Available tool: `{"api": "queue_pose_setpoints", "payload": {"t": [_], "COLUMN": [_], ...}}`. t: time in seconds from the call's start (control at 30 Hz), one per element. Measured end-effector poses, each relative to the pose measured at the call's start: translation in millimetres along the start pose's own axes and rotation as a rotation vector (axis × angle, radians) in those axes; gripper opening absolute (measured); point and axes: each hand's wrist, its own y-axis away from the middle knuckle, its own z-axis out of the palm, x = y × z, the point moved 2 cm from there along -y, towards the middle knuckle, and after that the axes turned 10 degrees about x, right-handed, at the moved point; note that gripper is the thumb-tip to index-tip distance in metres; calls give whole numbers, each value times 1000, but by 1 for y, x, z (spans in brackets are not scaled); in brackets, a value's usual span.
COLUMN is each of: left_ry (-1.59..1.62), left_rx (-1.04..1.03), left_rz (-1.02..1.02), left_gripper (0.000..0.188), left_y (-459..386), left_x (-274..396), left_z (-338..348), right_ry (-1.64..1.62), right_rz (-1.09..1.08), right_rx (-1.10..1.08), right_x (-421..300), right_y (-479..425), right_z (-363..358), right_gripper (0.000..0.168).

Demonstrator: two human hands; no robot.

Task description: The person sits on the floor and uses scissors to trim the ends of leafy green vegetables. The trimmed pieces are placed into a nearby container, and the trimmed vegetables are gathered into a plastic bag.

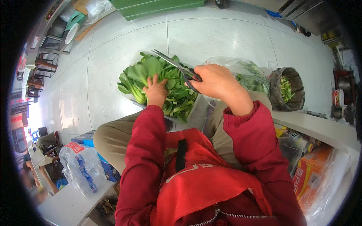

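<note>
My right hand (pixel 216 82) holds a pair of black-handled scissors (pixel 172 62); the blades point up and left over the greens and look nearly closed. My left hand (pixel 157 91) rests with its fingers spread on leafy bok choy (pixel 150 67). Whole heads with pale green stems lie at the left of the heap. Cut leaves and stem pieces (pixel 178 107) lie nearer to me. All of this fills a container whose pale rim (pixel 195 108) shows at the near right; the rest of it is hidden under the greens.
Right of the heap lies a clear plastic bag (pixel 251 75) of greens. Beside it a dark-lined bin (pixel 287 90) holds trimmings. Shrink-wrapped bottles (pixel 84 166) stand on a white table (pixel 76 203) at my left. A green box (pixel 158 7) is ahead, and other people (pixel 42 180) sit at far left.
</note>
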Motion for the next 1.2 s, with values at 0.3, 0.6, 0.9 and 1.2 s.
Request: {"api": "queue_pose_setpoints", "payload": {"t": [0.3, 0.6, 0.9, 1.2], "left_ry": [71, 204, 512, 345], "left_rx": [11, 226, -133, -521], "left_rz": [11, 798, 410, 511], "left_gripper": [53, 18, 26, 38], "left_y": [-9, 68, 95, 102], "left_x": [-15, 41, 29, 43], "left_z": [8, 16, 102, 53], "right_ry": [-71, -30, 1, 4], "right_rz": [-55, -32, -43, 22], "right_rx": [70, 44, 33, -57], "right_x": [0, -3, 3, -1], "right_y": [-5, -4, 0, -12], "right_z": [0, -1, 3, 22], "right_gripper": [31, 34, 35, 40]}}
